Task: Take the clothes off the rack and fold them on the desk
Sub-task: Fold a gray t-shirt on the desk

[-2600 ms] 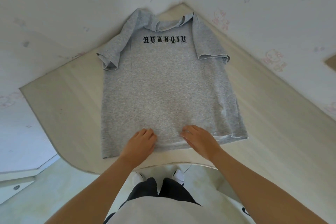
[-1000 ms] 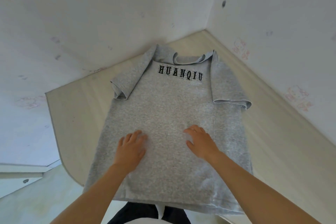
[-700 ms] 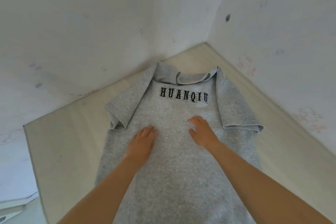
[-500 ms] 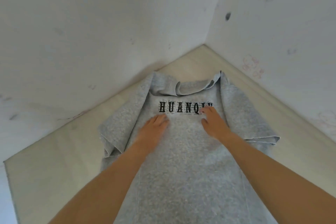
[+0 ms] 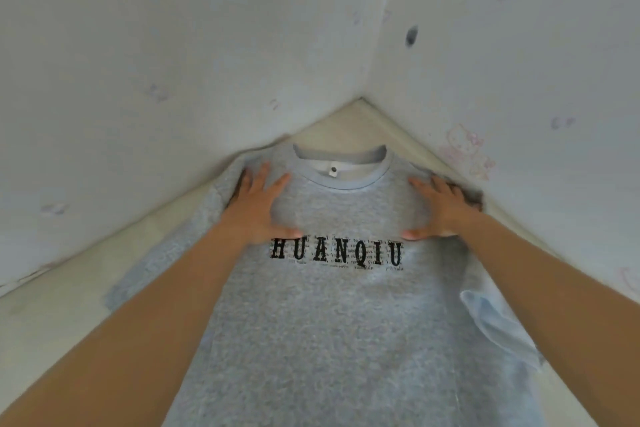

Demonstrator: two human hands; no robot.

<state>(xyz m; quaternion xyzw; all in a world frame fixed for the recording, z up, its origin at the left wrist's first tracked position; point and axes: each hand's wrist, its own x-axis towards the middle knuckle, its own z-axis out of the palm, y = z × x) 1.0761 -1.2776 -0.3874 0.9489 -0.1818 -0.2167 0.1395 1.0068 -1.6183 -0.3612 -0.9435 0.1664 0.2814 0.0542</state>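
A grey T-shirt (image 5: 346,322) with black "HUANQIU" lettering lies front up on the pale wooden desk (image 5: 62,315), its collar toward the wall corner. My left hand (image 5: 258,210) lies flat on the shirt's left shoulder, fingers spread and straight. My right hand (image 5: 438,210) lies flat on the right shoulder in the same way. Both thumbs point inward just above the lettering. The left sleeve lies spread toward the left; the right sleeve is rumpled under my right forearm. The shirt's hem is out of view.
Two white walls (image 5: 173,45) meet in a corner right behind the collar, closing off the far side. A faint pink cartoon print (image 5: 467,152) marks the right wall. Bare desk top shows on the left of the shirt.
Both hands slid up the shirt from the hem, over the lettering, and spread apart onto the shoulders. The collar, crumpled before, now lies flat and round. My view moved closer to the corner.
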